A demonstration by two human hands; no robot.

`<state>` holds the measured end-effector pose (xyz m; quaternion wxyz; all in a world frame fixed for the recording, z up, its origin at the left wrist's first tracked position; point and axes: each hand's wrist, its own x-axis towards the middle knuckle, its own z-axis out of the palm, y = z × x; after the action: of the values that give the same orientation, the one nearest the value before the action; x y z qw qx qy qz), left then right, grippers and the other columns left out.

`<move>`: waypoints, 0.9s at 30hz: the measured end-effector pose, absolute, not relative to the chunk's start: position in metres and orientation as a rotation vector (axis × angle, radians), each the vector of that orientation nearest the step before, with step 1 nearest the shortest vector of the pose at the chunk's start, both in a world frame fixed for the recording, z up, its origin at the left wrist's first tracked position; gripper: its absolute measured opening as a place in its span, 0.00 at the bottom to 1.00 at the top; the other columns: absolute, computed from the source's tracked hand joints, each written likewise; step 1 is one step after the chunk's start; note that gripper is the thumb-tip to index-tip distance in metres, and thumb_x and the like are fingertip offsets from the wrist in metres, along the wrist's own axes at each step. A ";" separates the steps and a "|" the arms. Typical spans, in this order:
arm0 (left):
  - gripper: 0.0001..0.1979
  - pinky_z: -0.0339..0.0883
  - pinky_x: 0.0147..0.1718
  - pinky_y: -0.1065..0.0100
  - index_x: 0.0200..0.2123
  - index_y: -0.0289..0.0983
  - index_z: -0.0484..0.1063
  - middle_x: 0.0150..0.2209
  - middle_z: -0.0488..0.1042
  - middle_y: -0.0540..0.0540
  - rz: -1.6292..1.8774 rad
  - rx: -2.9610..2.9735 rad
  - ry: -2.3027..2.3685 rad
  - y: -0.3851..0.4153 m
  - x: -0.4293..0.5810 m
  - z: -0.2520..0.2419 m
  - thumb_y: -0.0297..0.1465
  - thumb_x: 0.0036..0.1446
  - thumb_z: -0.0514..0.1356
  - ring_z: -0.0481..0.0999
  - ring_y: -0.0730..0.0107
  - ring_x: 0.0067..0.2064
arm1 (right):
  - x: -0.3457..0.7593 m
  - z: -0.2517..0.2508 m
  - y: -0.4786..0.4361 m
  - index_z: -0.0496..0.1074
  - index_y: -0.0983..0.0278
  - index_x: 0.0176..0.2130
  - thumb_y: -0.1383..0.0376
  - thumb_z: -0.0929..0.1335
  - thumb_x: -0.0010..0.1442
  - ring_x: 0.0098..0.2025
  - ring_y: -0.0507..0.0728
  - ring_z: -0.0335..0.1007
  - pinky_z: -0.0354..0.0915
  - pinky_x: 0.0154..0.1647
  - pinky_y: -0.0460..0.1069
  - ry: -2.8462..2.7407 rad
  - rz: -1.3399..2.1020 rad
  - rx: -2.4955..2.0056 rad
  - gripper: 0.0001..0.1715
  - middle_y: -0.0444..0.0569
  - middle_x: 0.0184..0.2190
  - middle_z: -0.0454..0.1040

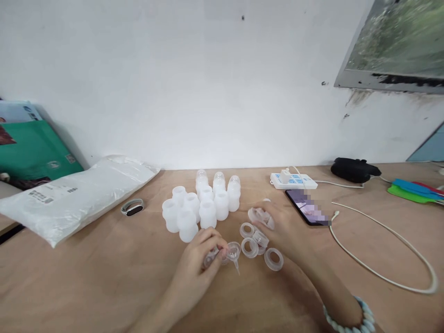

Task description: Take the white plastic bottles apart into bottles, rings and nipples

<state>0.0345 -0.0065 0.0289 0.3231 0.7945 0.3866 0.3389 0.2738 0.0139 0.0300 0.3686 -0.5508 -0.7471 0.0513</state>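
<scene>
My left hand (203, 256) is closed, thumb and fingertips pinched at the rim of a clear funnel-shaped piece (234, 251) with a thin stem pointing down. Other clear parts lie partly hidden under its fingers. My right hand (277, 226), slightly blurred, has its fingers curled round a translucent ring-like piece (255, 214) whose exact form is partly covered. Between the hands lie several loose translucent collar rings (274, 259). Behind the left hand stand several small frosted white bottles (188, 224), upright and grouped closely; three at the back have clear domed caps (219, 178).
A white plastic parcel (93, 189) and a wristband watch (132, 207) lie to the left. On the right are a phone (303, 208), a power strip (308, 183), a looped white cable (391, 236), a black case (355, 170) and colourful flat items (412, 190). A wall stands behind.
</scene>
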 end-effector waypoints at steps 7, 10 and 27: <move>0.14 0.60 0.46 0.55 0.33 0.36 0.70 0.45 0.71 0.42 0.819 2.752 0.972 -0.012 0.043 -0.004 0.18 0.62 0.47 0.66 0.55 0.49 | 0.262 0.014 0.020 0.70 0.63 0.42 0.75 0.66 0.59 0.46 0.64 0.71 0.60 0.50 0.59 -2.293 -0.019 -1.516 0.12 0.53 0.42 0.78; 0.14 0.59 0.49 0.54 0.33 0.36 0.70 0.47 0.71 0.41 0.765 2.871 1.062 -0.010 0.045 -0.014 0.16 0.60 0.49 0.66 0.53 0.52 | 0.261 0.013 0.019 0.70 0.64 0.44 0.77 0.65 0.59 0.47 0.64 0.71 0.58 0.52 0.59 -2.354 0.011 -1.498 0.14 0.53 0.44 0.78; 0.16 0.58 0.48 0.52 0.38 0.38 0.77 0.49 0.76 0.40 1.022 3.157 1.372 0.004 0.048 -0.013 0.17 0.61 0.52 0.69 0.49 0.53 | 0.256 0.009 0.017 0.71 0.62 0.39 0.73 0.64 0.62 0.47 0.62 0.73 0.52 0.60 0.65 -2.301 -0.081 -1.392 0.09 0.51 0.42 0.79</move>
<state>0.0482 0.0043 -0.0131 -0.2226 0.8571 0.3725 0.2776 0.2557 0.0171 0.0087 0.2238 -0.5042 -0.8336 -0.0293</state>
